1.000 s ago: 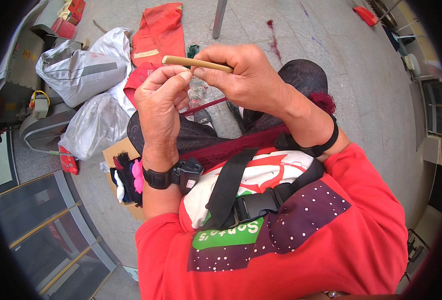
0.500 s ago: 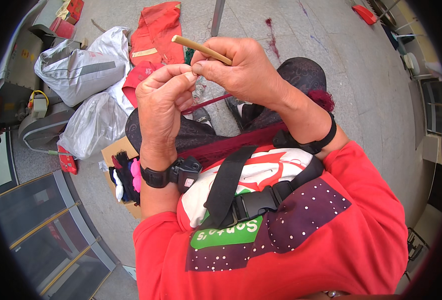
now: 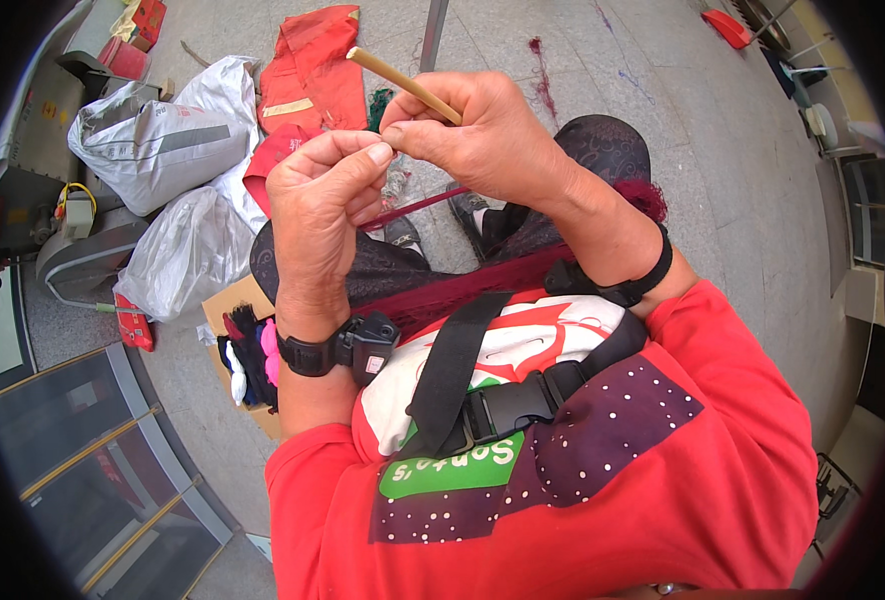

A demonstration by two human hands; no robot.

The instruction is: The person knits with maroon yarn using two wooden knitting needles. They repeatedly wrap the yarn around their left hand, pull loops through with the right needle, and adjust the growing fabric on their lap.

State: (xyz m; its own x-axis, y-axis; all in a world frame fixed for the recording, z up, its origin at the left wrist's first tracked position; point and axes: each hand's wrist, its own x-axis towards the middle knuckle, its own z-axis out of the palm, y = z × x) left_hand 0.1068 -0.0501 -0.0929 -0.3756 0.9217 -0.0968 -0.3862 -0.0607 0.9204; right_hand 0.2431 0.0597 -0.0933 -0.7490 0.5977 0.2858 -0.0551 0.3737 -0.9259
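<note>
My right hand (image 3: 483, 135) is closed around a thin, light wooden stick (image 3: 393, 78), which points up and to the left. Its thumb and forefinger meet the fingertips of my left hand (image 3: 323, 185) in a pinch; whatever is between the tips is too small to make out. From the curled lower fingers of my left hand a taut strand of dark red yarn (image 3: 418, 206) runs right, behind my right wrist. More dark red yarn (image 3: 483, 278) lies stretched across my lap, and a loose bunch (image 3: 643, 198) hangs over my right knee.
White sacks (image 3: 163, 145) and a clear plastic bag (image 3: 188, 250) lie on the left floor, beside a red cloth (image 3: 313, 65). A cardboard box (image 3: 238, 297) of coloured yarn bundles (image 3: 253, 345) stands by my left forearm. Yarn scraps (image 3: 543, 75) lie ahead; a red dustpan (image 3: 728, 28) is far right.
Hardly anything differs. Both hands have shifted very slightly left, still fingertip to fingertip, and the stick is in the same hold.
</note>
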